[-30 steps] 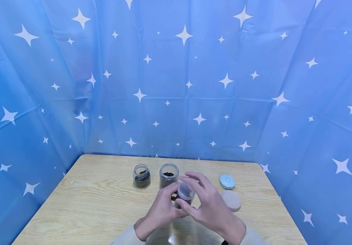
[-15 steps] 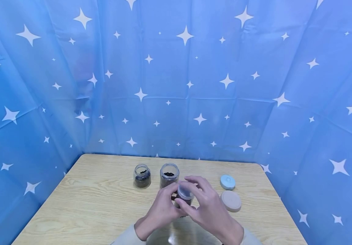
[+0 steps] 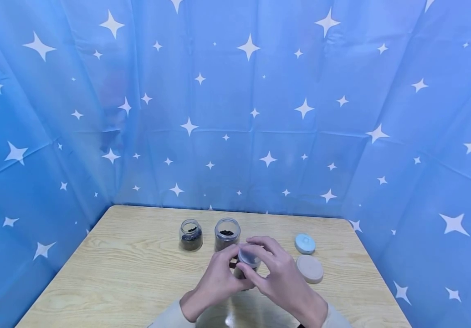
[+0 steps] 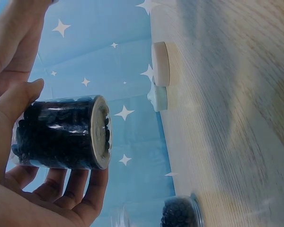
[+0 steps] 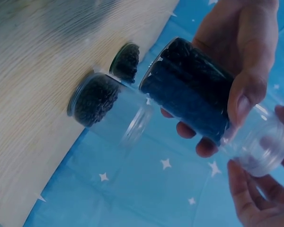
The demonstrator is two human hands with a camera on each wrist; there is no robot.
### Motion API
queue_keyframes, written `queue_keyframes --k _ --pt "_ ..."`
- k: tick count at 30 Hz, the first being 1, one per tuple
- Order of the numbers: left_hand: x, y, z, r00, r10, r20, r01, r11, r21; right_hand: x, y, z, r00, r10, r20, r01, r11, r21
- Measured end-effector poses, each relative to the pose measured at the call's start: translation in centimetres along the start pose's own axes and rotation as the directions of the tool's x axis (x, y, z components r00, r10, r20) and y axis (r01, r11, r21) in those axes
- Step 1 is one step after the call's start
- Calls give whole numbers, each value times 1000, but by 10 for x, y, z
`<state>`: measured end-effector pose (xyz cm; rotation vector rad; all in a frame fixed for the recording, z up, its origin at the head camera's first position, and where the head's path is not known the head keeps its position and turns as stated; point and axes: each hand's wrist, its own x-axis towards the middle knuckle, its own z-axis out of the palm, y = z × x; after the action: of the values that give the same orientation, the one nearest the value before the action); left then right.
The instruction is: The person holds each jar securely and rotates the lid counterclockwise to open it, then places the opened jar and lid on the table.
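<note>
A clear jar (image 4: 61,135) packed with dark beans is held up off the table in my left hand (image 3: 218,277), its fingers and thumb wrapped round the side. My right hand (image 3: 281,275) grips the jar's clear lid (image 5: 264,147), with the thumb on the near side and fingers over the far rim. In the right wrist view the lid sits at the jar's mouth, above the dark contents. Behind the hands stands an uncapped glass jar (image 3: 227,241) partly filled with small dark pieces. Left of it is a shorter uncapped jar (image 3: 190,239), also holding dark contents.
To the right of the hands lie a light blue lid (image 3: 304,243) and, nearer, a beige round lid (image 3: 309,269). The wooden table (image 3: 137,273) ends at a blue curtain (image 3: 235,114) with white stars, which also hangs along both sides.
The right hand's fingers have shifted slightly over the lid, covering more of its top. The left hand keeps its hold on the jar, and the standing jars and loose lids stay put.
</note>
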<state>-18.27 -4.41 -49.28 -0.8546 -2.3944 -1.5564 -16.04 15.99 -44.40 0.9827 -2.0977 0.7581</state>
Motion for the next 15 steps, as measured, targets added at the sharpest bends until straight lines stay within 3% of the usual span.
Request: queue_keyframes --k 15 --pt "0 -1 0 1000 27 11 -27 1000 2 8 12 -4 991 -136 15 133 979 156"
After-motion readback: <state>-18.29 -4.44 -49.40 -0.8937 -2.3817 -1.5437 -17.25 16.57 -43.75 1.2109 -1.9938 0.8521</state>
